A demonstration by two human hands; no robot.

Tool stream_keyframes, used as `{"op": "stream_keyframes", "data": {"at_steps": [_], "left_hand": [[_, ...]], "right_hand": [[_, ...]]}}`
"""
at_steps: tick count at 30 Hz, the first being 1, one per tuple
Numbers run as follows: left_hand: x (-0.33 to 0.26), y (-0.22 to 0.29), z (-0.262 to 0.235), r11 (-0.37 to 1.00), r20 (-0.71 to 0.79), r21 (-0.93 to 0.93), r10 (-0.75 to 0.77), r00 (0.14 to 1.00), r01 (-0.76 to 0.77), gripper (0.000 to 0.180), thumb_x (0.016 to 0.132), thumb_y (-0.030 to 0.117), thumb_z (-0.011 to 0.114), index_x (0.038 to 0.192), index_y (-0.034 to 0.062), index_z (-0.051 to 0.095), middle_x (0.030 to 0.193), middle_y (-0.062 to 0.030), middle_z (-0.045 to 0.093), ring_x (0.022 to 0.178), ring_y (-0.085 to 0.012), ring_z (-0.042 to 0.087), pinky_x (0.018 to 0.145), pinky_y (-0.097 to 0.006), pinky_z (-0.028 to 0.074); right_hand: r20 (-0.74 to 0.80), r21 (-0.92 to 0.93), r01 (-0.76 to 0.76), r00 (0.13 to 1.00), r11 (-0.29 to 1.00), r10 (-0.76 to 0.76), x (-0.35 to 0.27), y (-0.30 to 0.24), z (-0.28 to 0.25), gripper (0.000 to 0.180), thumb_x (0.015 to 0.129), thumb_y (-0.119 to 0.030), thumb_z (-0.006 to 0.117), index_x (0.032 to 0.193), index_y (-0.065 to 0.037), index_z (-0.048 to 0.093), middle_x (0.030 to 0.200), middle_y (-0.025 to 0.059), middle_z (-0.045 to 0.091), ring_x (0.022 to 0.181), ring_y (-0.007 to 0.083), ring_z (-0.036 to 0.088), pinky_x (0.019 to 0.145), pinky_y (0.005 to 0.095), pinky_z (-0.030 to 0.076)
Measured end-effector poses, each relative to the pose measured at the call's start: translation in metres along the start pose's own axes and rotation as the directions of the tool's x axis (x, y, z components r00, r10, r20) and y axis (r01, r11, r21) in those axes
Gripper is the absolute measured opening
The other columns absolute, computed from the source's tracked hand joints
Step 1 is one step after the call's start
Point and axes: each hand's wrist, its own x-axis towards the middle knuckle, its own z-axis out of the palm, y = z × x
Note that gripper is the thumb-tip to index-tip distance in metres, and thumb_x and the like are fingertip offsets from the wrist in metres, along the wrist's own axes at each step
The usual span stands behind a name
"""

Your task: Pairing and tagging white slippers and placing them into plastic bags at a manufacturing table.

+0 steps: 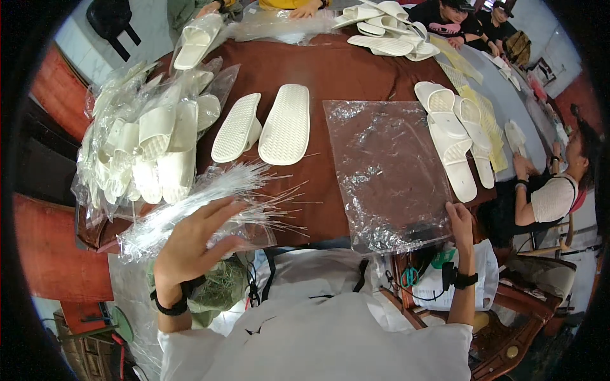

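Note:
My left hand (200, 238) is open, its fingers spread above a bundle of thin clear plastic strips (210, 187) near the table's front edge. With my right hand (460, 222) I pinch the near right corner of a flat clear plastic bag (391, 171). The bag lies spread on the brown tablecloth and looks empty. Left of it rest two cream slippers, a tilted one (236, 130) and another (286, 124) with its patterned face up. To the bag's right lie more cream slippers (454, 143), overlapping, with their straps up.
Bagged slippers (146, 140) are heaped at the table's left. Loose slippers (387, 28) pile up at the far side, beside more clear bags (279, 26). Several people sit around, one (549, 190) at a grey table to the right. Blue-handled scissors (410, 276) lie by my right forearm.

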Motion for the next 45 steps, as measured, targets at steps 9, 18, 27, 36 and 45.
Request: {"op": "stream_keyframes", "data": {"at_steps": [9,18,27,36,45], "left_hand": [[-0.077,-0.091,0.044,0.853,-0.352,-0.278,-0.518,0.78,0.442,0.049,0.085,0.018,0.066,0.13,0.0033,0.054,0.13,-0.024,0.054,0.121,-0.0411,0.051,0.099,-0.043,0.042],[-0.031,-0.087,0.044,0.939,-0.387,-0.263,-0.313,0.868,0.221,0.055,0.083,0.014,0.069,0.134,0.0074,0.051,0.134,-0.0221,0.051,0.12,-0.0386,0.053,0.097,-0.041,0.044],[0.022,-0.079,0.062,0.954,-0.504,-0.298,-0.184,0.844,0.029,0.062,0.081,0.01,0.071,0.137,0.0066,0.045,0.127,-0.0207,0.053,0.109,-0.0383,0.056,0.089,-0.04,0.048],[0.086,-0.152,0.072,0.973,-0.686,0.128,-0.052,0.725,0.191,0.069,0.069,-0.003,0.071,0.133,0.0087,0.049,0.132,-0.0202,0.048,0.107,-0.0394,0.054,0.09,-0.044,0.047],[0.102,-0.171,0.087,0.985,-0.703,-0.148,-0.17,0.691,0.092,0.053,0.074,-0.008,0.061,0.123,0.0102,0.062,0.13,-0.0254,0.053,0.103,-0.038,0.062,0.087,-0.042,0.051]], "right_hand": [[-0.198,-0.484,0.213,0.918,0.849,-0.343,-0.073,-0.116,0.026,0.046,0.089,-0.018,0.066,0.125,0.003,0.047,0.12,0.0231,0.049,0.11,0.0386,0.05,0.096,0.042,0.041],[0.391,-0.496,0.555,0.829,0.668,-0.399,-0.088,-0.139,0.137,0.063,0.091,-0.042,0.058,0.139,-0.004,0.041,0.141,0.0278,0.036,0.134,0.0492,0.028,0.108,0.0584,0.023],[0.406,-0.518,0.587,0.809,0.622,-0.425,-0.093,-0.184,0.127,0.058,0.09,-0.036,0.061,0.136,-0.004,0.045,0.14,0.0241,0.039,0.134,0.046,0.03,0.108,0.0538,0.027],[0.52,-0.321,0.821,0.57,0.473,-0.636,-0.078,-0.273,0.193,0.058,0.085,-0.025,0.068,0.134,-0.001,0.045,0.128,0.023,0.046,0.116,0.0411,0.048,0.097,0.0465,0.042],[0.452,-0.419,0.822,0.558,0.386,-0.696,-0.003,-0.238,0.283,0.069,0.078,-0.011,0.074,0.139,-0.01,0.041,0.137,0.0232,0.04,0.12,0.0414,0.047,0.094,0.0495,0.045]]}}
